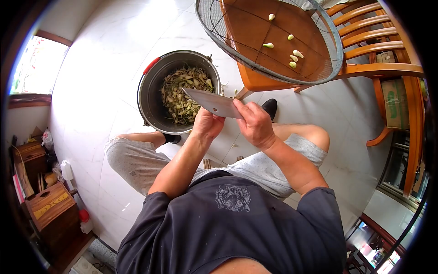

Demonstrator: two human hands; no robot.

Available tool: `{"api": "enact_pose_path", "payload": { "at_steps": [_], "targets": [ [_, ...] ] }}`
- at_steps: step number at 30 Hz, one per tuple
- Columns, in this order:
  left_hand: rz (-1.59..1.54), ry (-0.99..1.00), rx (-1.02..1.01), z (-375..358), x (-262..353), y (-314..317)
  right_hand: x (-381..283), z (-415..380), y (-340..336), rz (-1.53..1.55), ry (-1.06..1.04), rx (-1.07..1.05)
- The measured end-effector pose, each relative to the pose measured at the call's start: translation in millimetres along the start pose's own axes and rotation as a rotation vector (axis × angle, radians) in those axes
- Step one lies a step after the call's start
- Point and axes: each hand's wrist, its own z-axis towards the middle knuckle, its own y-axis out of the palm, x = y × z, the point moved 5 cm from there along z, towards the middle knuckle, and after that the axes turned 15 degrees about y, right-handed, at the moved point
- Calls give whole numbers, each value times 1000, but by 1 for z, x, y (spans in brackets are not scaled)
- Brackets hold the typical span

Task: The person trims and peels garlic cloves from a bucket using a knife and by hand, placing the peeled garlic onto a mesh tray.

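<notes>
My right hand (254, 124) grips a broad-bladed kitchen knife (212, 102) near its handle end, the blade pointing left over the bucket. Close beside it, my left hand (208, 123) is closed, partly behind the blade; whatever its fingers hold is hidden. Beyond my hands stands a metal bucket (149, 98) with a red grip on its handle. Inside it lies a heap of small, pale, onion-like bulbs (185, 93) with stems and roots. A round mesh sieve (338, 45) rests on a wooden chair, holding several trimmed white bulbs (297, 54).
The wooden chair (365, 27) is at the upper right, with a cardboard box (395, 104) near it. Wooden boxes (50, 205) stand at the left by the wall. Bits of trimmings lie on the tiled floor (114, 82) near the bucket.
</notes>
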Motion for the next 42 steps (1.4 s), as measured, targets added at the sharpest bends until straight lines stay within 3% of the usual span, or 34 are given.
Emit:
{"api": "enact_pose_path", "payload": {
  "at_steps": [8, 14, 20, 27, 30, 39, 42],
  "targets": [
    [49, -89, -31, 1, 3, 16, 52, -12, 15, -40, 327, -86],
    [7, -110, -10, 1, 12, 24, 36, -8, 3, 67, 357, -66],
    [353, -23, -99, 11, 26, 22, 40, -3, 6, 115, 373, -55],
    [390, -16, -178, 18, 33, 4, 31, 0, 1, 177, 329, -63],
    [557, 2, -71, 13, 32, 10, 25, 1, -2, 169, 277, -73],
    [921, 86, -268, 11, 30, 6, 13, -2, -2, 19, 74, -52],
    [1058, 108, -210, 7, 31, 12, 13, -3, -1, 5, 37, -35]
  ]
}}
